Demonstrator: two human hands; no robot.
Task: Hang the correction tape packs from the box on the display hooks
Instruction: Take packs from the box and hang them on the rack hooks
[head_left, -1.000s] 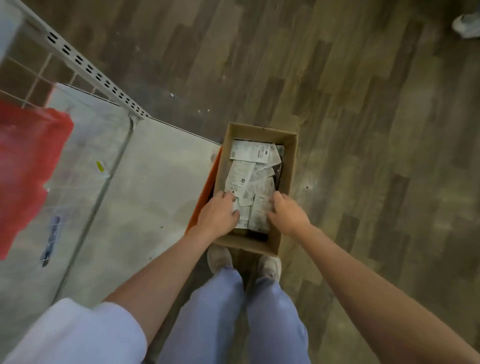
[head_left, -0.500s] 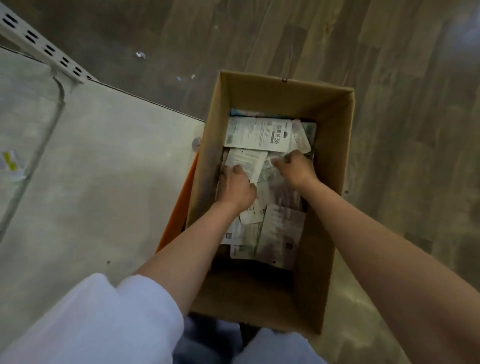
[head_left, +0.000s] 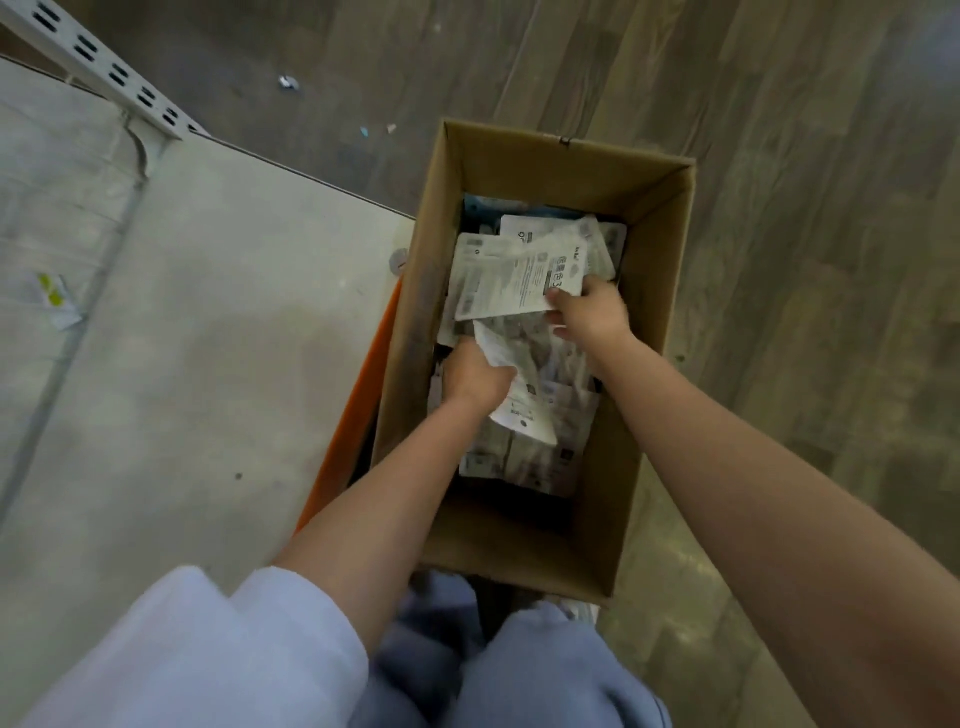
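Note:
An open cardboard box stands on the floor in front of my legs. Several white correction tape packs lie loose in it. Both my hands are down inside the box. My right hand pinches the corner of one white pack and holds it lifted above the pile. My left hand grips another pack that is tilted up from the heap. No display hooks are in view.
A pale shelf base lies to the left of the box, with a slotted white upright at the top left. An orange edge runs between shelf and box. Wood-pattern floor spreads to the right.
My right hand has lifted a pack off the top of the pile. My left hand now grips a tilted pack. The view has come closer to the box.

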